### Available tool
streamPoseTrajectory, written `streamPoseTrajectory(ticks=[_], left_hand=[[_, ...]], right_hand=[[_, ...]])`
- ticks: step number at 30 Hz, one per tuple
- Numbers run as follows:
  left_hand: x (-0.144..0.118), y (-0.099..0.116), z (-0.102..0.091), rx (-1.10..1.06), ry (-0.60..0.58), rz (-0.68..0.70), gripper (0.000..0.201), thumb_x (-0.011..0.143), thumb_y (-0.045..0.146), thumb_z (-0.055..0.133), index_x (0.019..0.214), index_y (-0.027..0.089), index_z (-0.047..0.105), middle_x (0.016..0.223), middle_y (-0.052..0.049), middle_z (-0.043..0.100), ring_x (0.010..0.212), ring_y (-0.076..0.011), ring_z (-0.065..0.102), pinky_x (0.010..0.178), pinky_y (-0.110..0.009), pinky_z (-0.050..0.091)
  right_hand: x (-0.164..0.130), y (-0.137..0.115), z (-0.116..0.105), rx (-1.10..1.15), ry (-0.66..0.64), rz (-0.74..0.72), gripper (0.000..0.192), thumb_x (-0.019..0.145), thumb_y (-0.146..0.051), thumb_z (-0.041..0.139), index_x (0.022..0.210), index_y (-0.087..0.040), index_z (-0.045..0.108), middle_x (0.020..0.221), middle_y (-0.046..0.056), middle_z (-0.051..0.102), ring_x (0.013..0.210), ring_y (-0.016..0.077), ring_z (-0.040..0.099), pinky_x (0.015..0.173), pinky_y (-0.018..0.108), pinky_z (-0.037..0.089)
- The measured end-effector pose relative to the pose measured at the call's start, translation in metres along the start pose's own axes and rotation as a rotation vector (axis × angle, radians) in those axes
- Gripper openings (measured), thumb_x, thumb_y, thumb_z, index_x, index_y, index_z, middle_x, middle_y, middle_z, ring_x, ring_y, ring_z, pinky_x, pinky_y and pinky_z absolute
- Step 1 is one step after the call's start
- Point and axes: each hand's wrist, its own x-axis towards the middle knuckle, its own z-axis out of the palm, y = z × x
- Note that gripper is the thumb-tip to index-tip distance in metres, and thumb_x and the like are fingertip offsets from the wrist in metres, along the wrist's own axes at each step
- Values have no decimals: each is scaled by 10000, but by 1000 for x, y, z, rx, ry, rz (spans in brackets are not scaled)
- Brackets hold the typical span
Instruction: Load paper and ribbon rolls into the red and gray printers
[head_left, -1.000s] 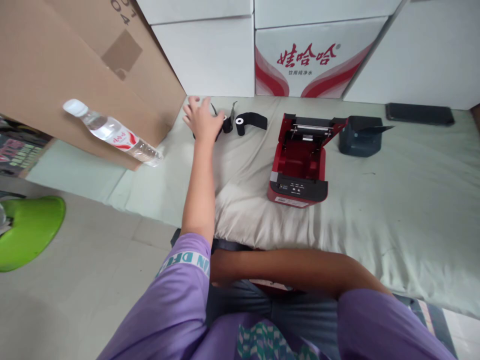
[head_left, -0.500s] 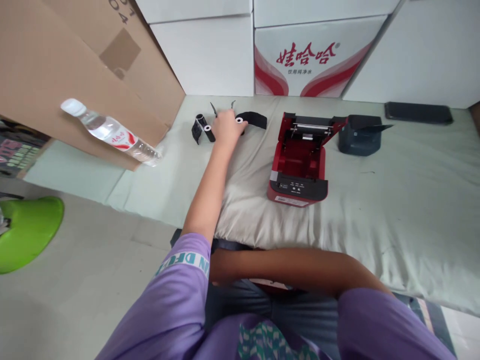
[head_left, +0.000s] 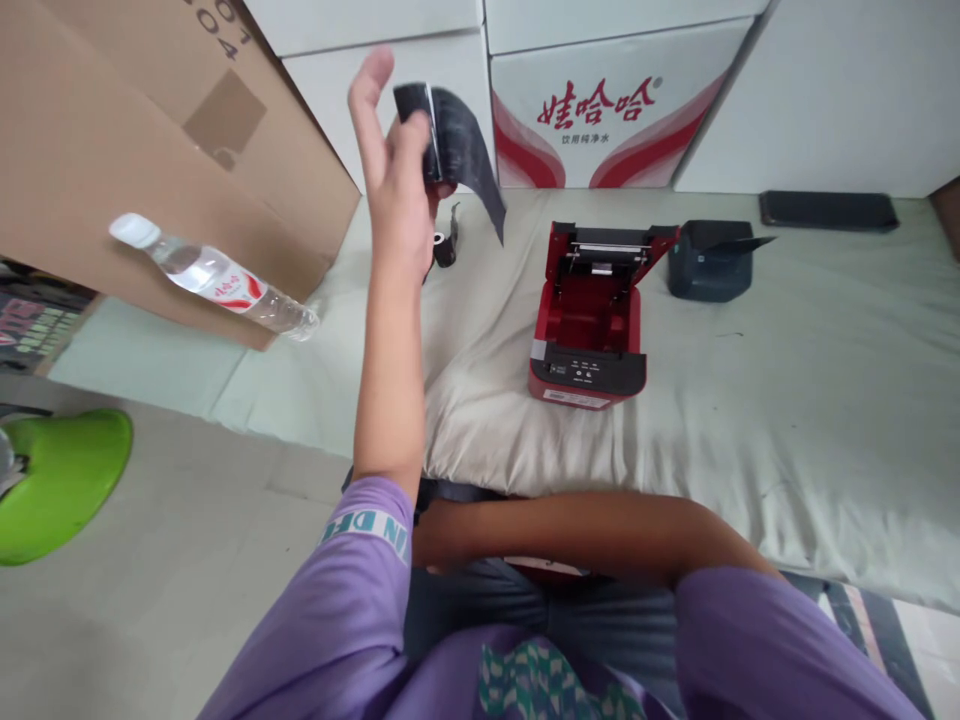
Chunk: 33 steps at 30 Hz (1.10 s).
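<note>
My left hand is raised in front of the white boxes, closed on a black paper roll. A loose black strip curls off the roll to the right. Beneath the hand, another small black roll with a white core rests on the cloth, partly covered by my wrist. My right hand lies low against my lap at the cloth's front edge; its fingers are too dark and hidden to make out. To the right of my left arm stands a red and black receipt printer with its lid up.
A dark roll with a pointed tail sits right of the printer, and a black phone lies farther right. At left, a water bottle leans near a cardboard box. White boxes line the back.
My left hand has lifted a black roll off the cloth, up and to the left, its strip now hanging free. My right hand stays in place. The view has shifted slightly.
</note>
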Motion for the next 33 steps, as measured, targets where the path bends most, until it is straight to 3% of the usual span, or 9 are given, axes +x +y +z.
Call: streamPoseTrajectory(ticks=[1,3,6,9,11,15,20,27,33], left_hand=[[-7,15,-5,-70,-28,64,513,1075,501,399,1564,468,250,1367,25,649,1180,-205,700,759,-303,599],[-23,41,-13,-10,-197,98,590,1009,492,545,1559,518,334,1396,60,666,1278,-248,728,796,-323,617],[-44,70,-14,-54,-535,124,407,994,537,648,1375,399,611,1320,24,727,1304,-306,744,916,-410,637],[-55,87,0,-50,-916,182,297,936,469,793,1179,301,755,1245,5,770,1304,-292,737,1094,-436,589],[-61,91,16,123,-1040,208,283,941,357,808,1215,289,785,1298,-5,774,1299,-275,731,1123,-418,566],[-75,80,48,386,-1072,241,364,985,270,749,1349,273,754,1359,-54,792,1267,-263,745,1049,-376,584],[-85,57,75,636,-1046,298,255,984,282,724,1210,207,813,1222,-105,844,1155,-291,779,1016,-406,567],[-83,51,79,743,-1041,364,205,968,280,664,999,220,857,995,-97,859,1011,-291,792,916,-397,570],[-85,51,84,806,-1061,356,204,936,237,658,959,192,855,1074,-146,855,1051,-323,792,882,-411,579]], right_hand=[[0,0,1,-4,4,-1,250,1020,-273,701,1242,-206,794,1081,101,875,834,252,809,504,333,342],[-1,0,0,-12,18,4,279,1008,-261,713,1270,-204,790,1091,105,874,856,257,815,511,334,329],[-4,-2,-6,-18,9,1,291,1036,-252,663,1298,-197,779,1185,113,864,954,261,826,518,336,314],[-9,-4,-14,-26,-41,6,296,1082,-247,583,1312,-188,761,1284,107,841,1067,258,822,515,347,291],[-11,-6,-18,-31,-56,14,290,1091,-231,564,1304,-181,755,1305,102,834,1105,255,817,511,350,281],[-12,-5,-20,-28,-75,23,222,1092,-254,574,1193,-198,763,1234,90,851,1072,256,826,492,337,277],[-9,-5,-19,-26,-53,32,136,1050,-253,651,1148,-222,740,1224,85,852,1035,267,837,490,324,287],[-11,-5,-21,-33,-24,33,115,1043,-251,662,1131,-237,734,1215,68,855,1045,253,846,476,346,344],[-11,-6,-23,-27,-26,47,130,1045,-262,676,1154,-244,745,1209,69,858,1063,262,846,486,334,399]])
